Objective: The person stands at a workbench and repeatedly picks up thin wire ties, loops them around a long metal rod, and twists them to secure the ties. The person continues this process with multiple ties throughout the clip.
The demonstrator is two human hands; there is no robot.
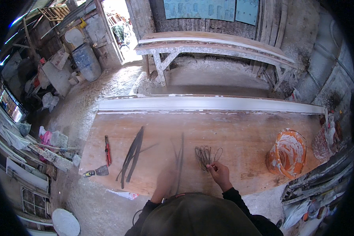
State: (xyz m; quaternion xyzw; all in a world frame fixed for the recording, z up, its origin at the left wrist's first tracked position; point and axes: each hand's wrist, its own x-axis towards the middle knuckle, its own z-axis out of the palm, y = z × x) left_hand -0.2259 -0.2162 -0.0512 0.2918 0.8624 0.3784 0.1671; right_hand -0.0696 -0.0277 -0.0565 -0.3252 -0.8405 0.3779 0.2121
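Note:
My right hand (220,174) pinches the near end of a bundle of thin dark wire loops (203,155) lying on the wooden table (240,137). My left hand (166,183) is smeared by motion, so its fingers do not show clearly. Beside it, thin dark strips (180,157) run away from me, partly blurred; whether the hand touches them I cannot tell. Farther left lies a loose group of flat dark strips (133,155). At the table's left end are a red-handled tool (107,151) and a putty knife (101,170).
An orange bucket (275,159) smeared with white stands at the table's right, near a splattered container (322,143). A long white moulding (208,104) lines the far edge. Behind it stands a bench (224,47). A dark cap (188,216) covers the lower middle.

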